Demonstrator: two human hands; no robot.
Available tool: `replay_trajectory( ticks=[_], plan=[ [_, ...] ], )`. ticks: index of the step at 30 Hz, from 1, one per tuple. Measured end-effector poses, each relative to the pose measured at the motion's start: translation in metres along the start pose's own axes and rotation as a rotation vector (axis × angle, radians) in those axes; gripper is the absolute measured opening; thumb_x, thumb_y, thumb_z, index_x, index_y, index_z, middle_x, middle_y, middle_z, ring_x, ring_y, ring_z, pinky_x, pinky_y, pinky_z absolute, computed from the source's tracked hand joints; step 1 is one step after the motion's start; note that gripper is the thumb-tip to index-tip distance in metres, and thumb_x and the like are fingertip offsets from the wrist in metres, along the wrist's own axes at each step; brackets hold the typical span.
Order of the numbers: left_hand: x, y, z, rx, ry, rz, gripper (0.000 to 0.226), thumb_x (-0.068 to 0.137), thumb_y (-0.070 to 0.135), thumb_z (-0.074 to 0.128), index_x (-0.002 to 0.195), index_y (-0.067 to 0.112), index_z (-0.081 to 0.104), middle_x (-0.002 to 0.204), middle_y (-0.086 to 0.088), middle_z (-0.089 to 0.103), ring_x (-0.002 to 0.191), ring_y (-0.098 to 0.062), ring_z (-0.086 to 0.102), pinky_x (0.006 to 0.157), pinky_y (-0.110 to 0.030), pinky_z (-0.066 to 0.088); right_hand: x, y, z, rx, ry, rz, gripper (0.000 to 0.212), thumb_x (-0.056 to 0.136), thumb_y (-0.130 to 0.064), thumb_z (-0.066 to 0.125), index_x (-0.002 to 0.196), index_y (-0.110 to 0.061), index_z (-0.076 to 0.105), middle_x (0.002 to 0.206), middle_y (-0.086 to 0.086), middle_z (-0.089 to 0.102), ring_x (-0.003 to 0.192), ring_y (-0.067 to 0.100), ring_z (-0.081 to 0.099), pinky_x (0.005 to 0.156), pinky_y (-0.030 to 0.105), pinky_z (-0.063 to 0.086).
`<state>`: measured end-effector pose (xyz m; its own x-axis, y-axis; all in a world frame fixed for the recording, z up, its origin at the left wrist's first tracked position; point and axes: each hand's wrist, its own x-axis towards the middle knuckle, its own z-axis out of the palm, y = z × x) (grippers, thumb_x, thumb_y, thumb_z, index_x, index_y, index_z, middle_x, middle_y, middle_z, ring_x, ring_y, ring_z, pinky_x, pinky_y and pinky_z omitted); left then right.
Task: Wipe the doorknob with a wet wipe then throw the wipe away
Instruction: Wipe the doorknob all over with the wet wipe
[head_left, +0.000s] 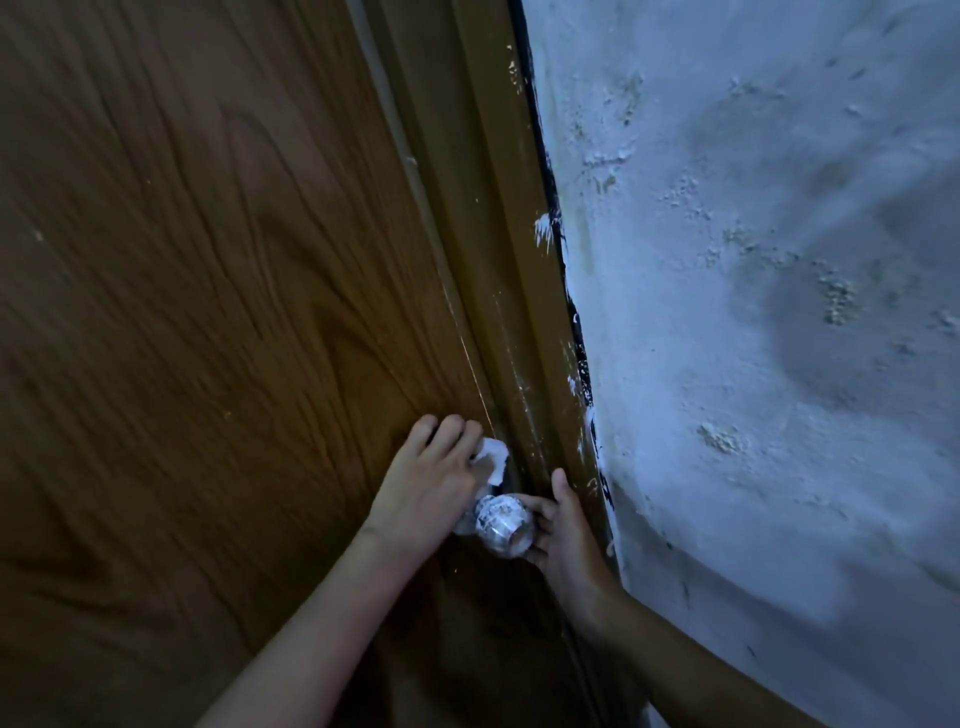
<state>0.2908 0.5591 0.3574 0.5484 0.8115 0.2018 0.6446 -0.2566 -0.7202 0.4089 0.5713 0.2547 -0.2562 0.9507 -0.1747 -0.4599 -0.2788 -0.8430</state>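
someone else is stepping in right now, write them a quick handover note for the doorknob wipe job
Left hand: presses the white wet wipe against the door behind the knob; more of the wipe shows below the hand.
Right hand: fingers on the frame-side of the metal doorknob, steadying it.
Done: wipe is in hand and wiping is under way around the knob's base.
Left: finish the knob itself, then throw the wipe away. No bin is in view.

Doorknob (505, 525) on door (208, 312), wipe (491, 457) above it, wall (753, 312) right.
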Motion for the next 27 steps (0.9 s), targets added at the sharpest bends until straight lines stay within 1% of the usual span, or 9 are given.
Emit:
replay_trajectory(
  ticks=[3, 8, 11, 13, 17, 21, 24, 26, 27],
  plan=[
    [0.021, 0.001, 0.008, 0.016, -0.050, 0.126, 0.033, 0.089, 0.026, 0.049, 0.121, 0.024, 0.054, 0.132, -0.008, 0.043, 0.121, -0.029, 0.031, 0.105, -0.045, 0.026, -0.001, -0.001, 0.000, -0.015, 0.011, -0.001, 0.059, 0.072, -0.067, 0.028, 0.089, -0.023, 0.063, 0.092, -0.002, 0.068, 0.092, 0.014, 0.062, 0.068, 0.028, 0.047],
    [0.025, -0.004, 0.012, 0.037, -0.079, 0.171, 0.037, 0.087, 0.027, 0.052, 0.124, 0.025, 0.052, 0.134, -0.010, 0.041, 0.122, -0.029, 0.029, 0.106, -0.046, 0.021, -0.003, -0.002, 0.001, -0.013, 0.003, 0.008, 0.064, 0.066, -0.070, 0.029, 0.086, -0.022, 0.065, 0.086, -0.004, 0.070, 0.088, 0.013, 0.064, 0.067, 0.028, 0.048],
    [0.005, -0.005, 0.008, 0.046, 0.018, 0.069, 0.039, 0.066, 0.032, 0.072, 0.104, 0.025, 0.067, 0.108, -0.004, 0.062, 0.102, -0.025, 0.046, 0.092, -0.040, 0.029, -0.001, -0.002, 0.000, 0.011, -0.004, 0.017, 0.062, 0.074, -0.067, 0.027, 0.086, -0.019, 0.066, 0.087, -0.002, 0.071, 0.088, 0.013, 0.064, 0.068, 0.029, 0.047],
    [-0.015, -0.003, 0.014, -0.019, 0.109, -0.014, 0.041, 0.054, 0.025, 0.079, 0.094, 0.023, 0.072, 0.090, -0.002, 0.067, 0.087, -0.023, 0.045, 0.080, -0.038, 0.030, -0.001, -0.002, -0.001, 0.033, -0.005, 0.015, 0.061, 0.073, -0.065, 0.029, 0.087, -0.018, 0.066, 0.089, -0.001, 0.070, 0.089, 0.013, 0.064, 0.068, 0.028, 0.048],
    [-0.051, 0.002, 0.032, -0.001, 0.223, -0.128, 0.034, 0.067, 0.014, 0.064, 0.100, 0.019, 0.071, 0.085, -0.006, 0.067, 0.081, -0.025, 0.040, 0.073, -0.038, 0.030, -0.003, 0.000, -0.003, 0.048, -0.028, 0.006, 0.059, 0.078, -0.063, 0.026, 0.088, -0.020, 0.065, 0.092, -0.002, 0.070, 0.092, 0.012, 0.065, 0.070, 0.025, 0.049],
    [-0.039, -0.003, 0.024, -0.027, 0.159, -0.097, 0.050, 0.051, 0.017, 0.081, 0.100, 0.019, 0.071, 0.084, -0.007, 0.066, 0.080, -0.025, 0.041, 0.073, -0.038, 0.029, -0.003, 0.000, -0.003, 0.019, -0.032, -0.015, 0.057, 0.086, -0.058, 0.023, 0.090, -0.019, 0.065, 0.095, 0.000, 0.070, 0.095, 0.013, 0.064, 0.073, 0.025, 0.049],
    [-0.016, -0.003, 0.015, -0.035, 0.083, 0.007, 0.047, 0.048, 0.028, 0.082, 0.094, 0.024, 0.072, 0.086, -0.003, 0.067, 0.081, -0.023, 0.053, 0.074, -0.036, 0.031, -0.003, 0.000, -0.003, -0.006, -0.025, -0.026, 0.056, 0.083, -0.059, 0.024, 0.087, -0.021, 0.064, 0.094, -0.001, 0.068, 0.093, 0.013, 0.063, 0.071, 0.025, 0.049],
    [0.003, -0.001, 0.004, -0.023, 0.003, 0.065, 0.042, 0.052, 0.040, 0.079, 0.093, 0.030, 0.071, 0.093, 0.000, 0.065, 0.086, -0.020, 0.056, 0.077, -0.034, 0.038, -0.002, 0.001, -0.003, -0.033, -0.029, -0.036, 0.058, 0.076, -0.064, 0.024, 0.086, -0.022, 0.064, 0.091, -0.004, 0.068, 0.091, 0.010, 0.063, 0.069, 0.023, 0.049],
    [0.010, 0.000, 0.003, -0.011, -0.013, 0.092, 0.040, 0.062, 0.041, 0.074, 0.100, 0.030, 0.067, 0.103, -0.001, 0.061, 0.096, -0.021, 0.051, 0.082, -0.035, 0.039, -0.002, 0.001, -0.004, -0.044, -0.031, -0.039, 0.060, 0.071, -0.066, 0.025, 0.086, -0.023, 0.064, 0.091, -0.005, 0.069, 0.090, 0.009, 0.063, 0.068, 0.022, 0.049]
  ],
)
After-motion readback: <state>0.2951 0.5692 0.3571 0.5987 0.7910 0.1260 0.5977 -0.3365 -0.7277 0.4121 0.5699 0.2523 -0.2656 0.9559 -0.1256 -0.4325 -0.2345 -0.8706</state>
